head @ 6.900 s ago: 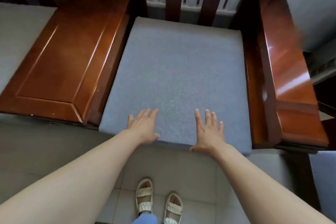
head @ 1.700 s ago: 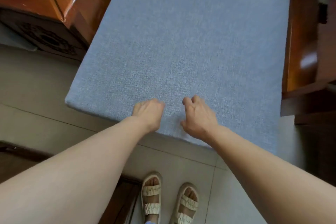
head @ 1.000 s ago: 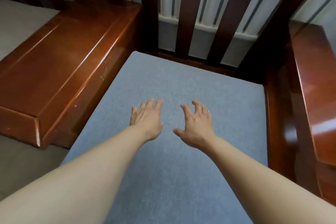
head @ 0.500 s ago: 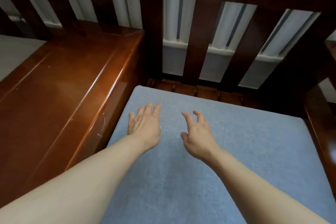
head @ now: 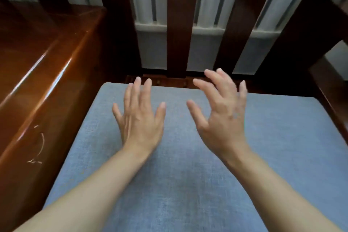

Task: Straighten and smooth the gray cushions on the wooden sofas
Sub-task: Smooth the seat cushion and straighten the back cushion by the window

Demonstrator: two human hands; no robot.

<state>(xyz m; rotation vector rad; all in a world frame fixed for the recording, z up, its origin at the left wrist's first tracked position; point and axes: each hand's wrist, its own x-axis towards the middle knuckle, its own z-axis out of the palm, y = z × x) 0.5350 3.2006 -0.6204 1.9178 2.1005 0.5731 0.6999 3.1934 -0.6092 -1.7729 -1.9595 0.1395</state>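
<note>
A gray-blue fabric seat cushion [head: 188, 184] lies flat in the wooden sofa seat and fills the lower middle of the view. My left hand [head: 140, 117] is spread palm-down over its back part, fingers straight, fingertips near the cushion's rear edge. My right hand [head: 221, 111] hovers beside it with fingers spread and slightly raised, its tips over the rear edge. Neither hand holds anything. Whether the palms touch the fabric is unclear.
A broad glossy wooden armrest [head: 37, 90] runs along the cushion's left side. Dark vertical slats of the sofa backrest [head: 178, 24] rise just behind the cushion, with a pale wall showing between them. Another wooden arm [head: 331, 88] borders the right side.
Both hands have moved forward across the cushion from its front edge to its rear edge. Their fingers went from curled to spread, and the view has closed in on the backrest.
</note>
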